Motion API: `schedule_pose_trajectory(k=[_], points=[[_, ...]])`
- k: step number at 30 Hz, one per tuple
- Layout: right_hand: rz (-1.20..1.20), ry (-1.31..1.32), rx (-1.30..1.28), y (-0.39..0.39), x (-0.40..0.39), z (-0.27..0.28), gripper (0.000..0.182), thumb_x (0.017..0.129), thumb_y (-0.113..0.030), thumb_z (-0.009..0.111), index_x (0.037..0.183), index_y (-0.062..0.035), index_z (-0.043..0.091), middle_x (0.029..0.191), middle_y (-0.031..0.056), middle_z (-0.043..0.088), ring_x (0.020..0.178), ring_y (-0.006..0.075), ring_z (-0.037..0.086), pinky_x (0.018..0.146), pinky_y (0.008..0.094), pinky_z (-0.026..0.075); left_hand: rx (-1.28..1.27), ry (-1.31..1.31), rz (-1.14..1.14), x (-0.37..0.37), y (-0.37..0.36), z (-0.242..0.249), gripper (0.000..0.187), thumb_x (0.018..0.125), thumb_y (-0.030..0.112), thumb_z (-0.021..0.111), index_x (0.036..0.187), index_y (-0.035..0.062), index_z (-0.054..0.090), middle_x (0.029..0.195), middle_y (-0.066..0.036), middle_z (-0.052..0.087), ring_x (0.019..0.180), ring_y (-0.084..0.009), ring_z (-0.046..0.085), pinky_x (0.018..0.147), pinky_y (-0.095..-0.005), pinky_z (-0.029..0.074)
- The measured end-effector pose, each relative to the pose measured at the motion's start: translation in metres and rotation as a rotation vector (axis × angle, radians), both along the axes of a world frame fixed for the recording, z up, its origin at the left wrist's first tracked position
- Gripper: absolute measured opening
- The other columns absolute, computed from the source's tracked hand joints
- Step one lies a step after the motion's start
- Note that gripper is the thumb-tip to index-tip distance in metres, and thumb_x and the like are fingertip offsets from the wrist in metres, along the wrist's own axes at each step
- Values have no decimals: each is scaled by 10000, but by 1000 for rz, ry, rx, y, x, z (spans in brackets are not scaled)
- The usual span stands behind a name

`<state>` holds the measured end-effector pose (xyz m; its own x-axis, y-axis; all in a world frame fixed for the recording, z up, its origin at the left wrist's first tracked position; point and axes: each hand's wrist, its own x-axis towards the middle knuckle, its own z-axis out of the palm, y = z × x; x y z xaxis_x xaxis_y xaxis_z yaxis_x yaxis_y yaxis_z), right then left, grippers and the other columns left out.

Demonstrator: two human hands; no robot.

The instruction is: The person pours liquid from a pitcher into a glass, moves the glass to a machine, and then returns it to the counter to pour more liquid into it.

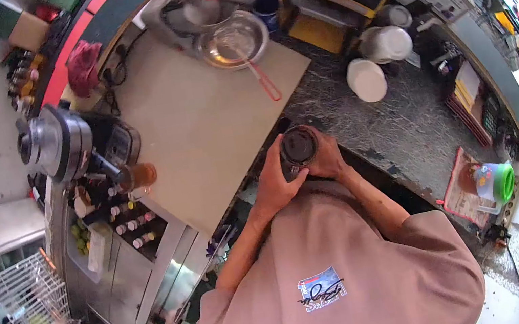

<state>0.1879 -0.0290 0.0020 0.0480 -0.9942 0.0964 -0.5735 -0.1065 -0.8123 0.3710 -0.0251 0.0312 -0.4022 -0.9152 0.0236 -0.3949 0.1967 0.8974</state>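
Close to my chest, at the counter's front edge, I hold a dark round jar-like container [298,144] with its top facing up toward me. My left hand [275,183] wraps its near left side, the thumb lying across the front. Around the right side curls my right hand [327,156], its fingers partly hidden behind the container. What is inside the dark top cannot be made out.
A steel bowl [209,55] holding a whisk with a red handle [267,85] stands on the beige board [199,131]. White round tubs [367,80] sit on the dark counter [363,124]. A steel-topped appliance [67,140] and amber-filled cup [138,176] are at left.
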Motion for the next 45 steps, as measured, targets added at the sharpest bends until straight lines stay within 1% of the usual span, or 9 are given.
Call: schedule_pose_trajectory(k=[4, 9, 14, 16, 21, 28, 34, 37, 45], points=[[130, -1, -13, -22, 52, -11, 731, 663, -231, 868, 1307, -52, 571, 1178, 173, 689, 1116, 367, 665, 930, 457, 545, -29, 5, 94, 52, -2, -5, 859, 835, 189, 778, 1505, -28, 287, 1458, -248, 446, 1379, -350, 450, 1148, -431, 369], [292, -15, -16, -46, 112, -1, 754, 646, -246, 887, 1303, -52, 574, 1178, 166, 690, 1104, 355, 671, 925, 445, 550, 55, 45, 307, 102, 3, -17, 828, 802, 109, 742, 1494, -20, 307, 1441, -247, 468, 1343, -391, 488, 1092, -436, 437], [389, -2, 33, -62, 167, -3, 688, 658, -233, 882, 1264, -65, 605, 1163, 142, 692, 1059, 331, 687, 900, 410, 562, 42, 3, 456, 139, 9, -19, 811, 802, 70, 713, 1493, -20, 299, 1435, -244, 471, 1344, -387, 487, 1107, -437, 428], [433, -117, -57, -65, 184, -12, 696, 657, -242, 892, 1266, -67, 604, 1166, 145, 691, 1070, 328, 683, 900, 414, 560, 27, 2, 498, 151, 13, -22, 815, 801, 66, 712, 1495, -20, 293, 1437, -244, 469, 1345, -384, 486, 1113, -437, 423], [507, -81, -12, -71, 222, -9, 671, 682, -258, 884, 1262, -71, 604, 1167, 146, 691, 1080, 329, 677, 906, 412, 556, 85, 151, 636, 175, 16, -18, 809, 807, 52, 707, 1490, -33, 282, 1423, -257, 476, 1314, -365, 523, 1039, -421, 497], [616, -59, -6, -73, 261, -23, 623, 706, -253, 872, 1250, -93, 613, 1176, 125, 691, 1062, 321, 680, 889, 407, 559, -21, 58, 746, 203, 27, -29, 802, 814, 44, 696, 1497, -30, 281, 1421, -247, 489, 1295, -351, 545, 963, -403, 553], [681, -90, 11, -68, 288, -20, 611, 726, -277, 862, 1255, -108, 607, 1161, 116, 696, 1056, 317, 683, 886, 411, 557, 94, 148, 854, 219, 40, -31, 808, 802, 26, 672, 1508, -25, 280, 1419, -239, 496, 1298, -349, 544, 963, -397, 553], [692, -73, 37, -66, 297, -22, 620, 721, -293, 865, 1252, -109, 603, 1153, 111, 698, 1059, 318, 681, 885, 419, 555, 116, 66, 854, 228, 45, -32, 795, 804, 24, 664, 1505, -23, 291, 1421, -233, 498, 1295, -345, 548, 958, -399, 556], [694, -20, 41, -66, 315, -33, 648, 707, -311, 869, 1253, -96, 592, 1182, 109, 688, 1068, 331, 672, 878, 431, 553, 165, 174, 863, 247, 43, -33, 769, 799, 14, 657, 1493, -17, 329, 1383, -227, 540, 1267, -325, 576, 931, -387, 562]])
